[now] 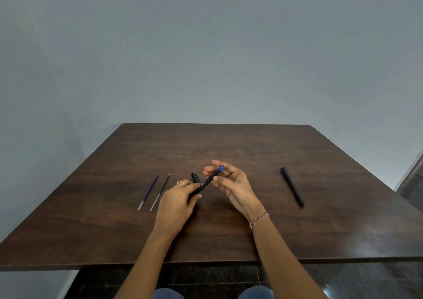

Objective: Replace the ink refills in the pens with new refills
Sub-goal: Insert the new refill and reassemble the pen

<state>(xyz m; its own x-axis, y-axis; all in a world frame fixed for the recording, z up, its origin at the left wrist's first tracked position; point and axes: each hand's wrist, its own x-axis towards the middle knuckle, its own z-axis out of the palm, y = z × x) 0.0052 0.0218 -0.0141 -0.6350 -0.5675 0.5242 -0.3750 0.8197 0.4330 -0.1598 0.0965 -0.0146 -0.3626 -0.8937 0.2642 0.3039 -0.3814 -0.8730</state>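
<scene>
While the left hand (177,203) gripped the dark barrel of an uncapped pen (207,182) near its rear end, the right hand (231,183) hung loosely spread around the blue tip, fingers (209,170) curled behind it and thumb just beside the barrel. Whether those fingers actually touched the tip could not be told. The pen slanted from lower left to upper right at the centre of the frame, lifted clear of the brown table (229,143), probably so that the nose section could be twisted off and the old refill drawn out. A black cap (196,177) lay on the wood just behind the left hand's knuckles, set aside within easy reach for later. Left of centre, two loose refills rested nearly parallel: a blue refill (148,192) farther left and a dark refill (160,193) beside it, well apart from the working hands so they would not roll underfoot. At right of the frame a second pen (292,186), capped, waited untouched. Judging by this layout, the job seemed at an early stage, with no new refill yet seated.
</scene>
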